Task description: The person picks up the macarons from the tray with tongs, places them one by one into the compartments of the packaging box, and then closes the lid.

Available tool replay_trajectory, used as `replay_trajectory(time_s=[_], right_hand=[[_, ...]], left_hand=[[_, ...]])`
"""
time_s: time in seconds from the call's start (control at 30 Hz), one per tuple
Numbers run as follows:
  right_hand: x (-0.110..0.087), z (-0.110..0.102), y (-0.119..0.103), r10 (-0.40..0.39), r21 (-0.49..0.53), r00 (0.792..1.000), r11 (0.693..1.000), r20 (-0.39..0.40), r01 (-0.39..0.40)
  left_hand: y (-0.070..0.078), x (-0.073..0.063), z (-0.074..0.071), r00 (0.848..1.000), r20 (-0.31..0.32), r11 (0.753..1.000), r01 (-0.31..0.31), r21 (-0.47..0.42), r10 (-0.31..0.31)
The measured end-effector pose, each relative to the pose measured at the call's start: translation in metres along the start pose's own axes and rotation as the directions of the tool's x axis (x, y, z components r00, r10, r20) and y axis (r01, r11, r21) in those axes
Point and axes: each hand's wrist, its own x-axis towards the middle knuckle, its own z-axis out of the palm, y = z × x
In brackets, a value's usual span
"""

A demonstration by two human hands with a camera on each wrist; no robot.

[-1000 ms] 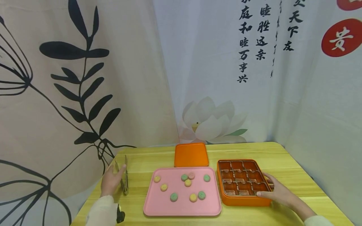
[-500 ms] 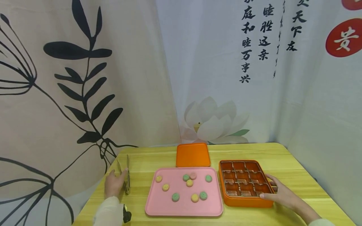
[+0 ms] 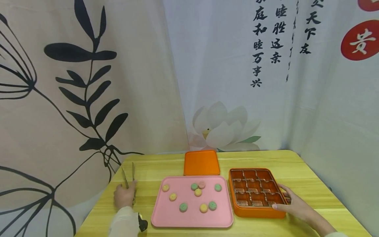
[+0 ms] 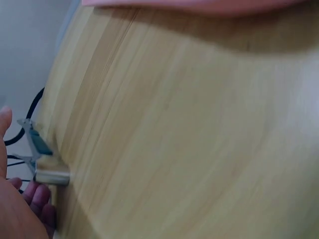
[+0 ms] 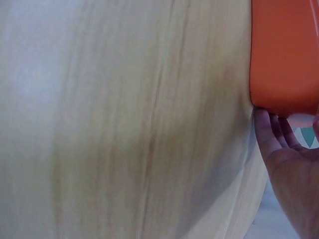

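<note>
My left hand [image 3: 124,196] is at a pair of metal tongs [image 3: 125,177] on the table's left side. In the left wrist view the fingers [image 4: 39,196] lie beside the tongs' metal end [image 4: 52,177], with the thumb standing apart. My right hand [image 3: 297,204] holds an orange box [image 3: 257,212] by its right side, thumb at the front corner and fingers along the wall. Inside the box is a clear divided insert [image 3: 253,186]. A pink tray [image 3: 174,219] between the hands bears several small round yellow, green and pink sweets.
An orange lid [image 3: 202,163] lies behind the pink tray. The wood-grain table [image 3: 160,163] narrows toward the back, where a printed curtain [image 3: 148,82] hangs. Another curtain stands along the right.
My left hand has moved right and closer over the tongs, covering more of them. The right hand stays at the orange box. The whole head view has shifted slightly.
</note>
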Motion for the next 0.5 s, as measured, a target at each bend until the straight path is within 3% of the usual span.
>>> replay_trajectory(time_s=[0.27, 0.5], right_hand=[[0.000, 0.001, 0.000, 0.029, -0.004, 1.000, 1.000, 0.007, -0.029], [0.000, 0.000, 0.003, 0.050, 0.020, 0.999, 0.999, 0.023, -0.050]], left_hand=[[0.001, -0.006, 0.008, 0.997, -0.082, 1.000, 0.007, 0.023, -0.005], [0.001, -0.008, 0.013, 0.995, -0.091, 0.999, 0.037, 0.005, -0.037]])
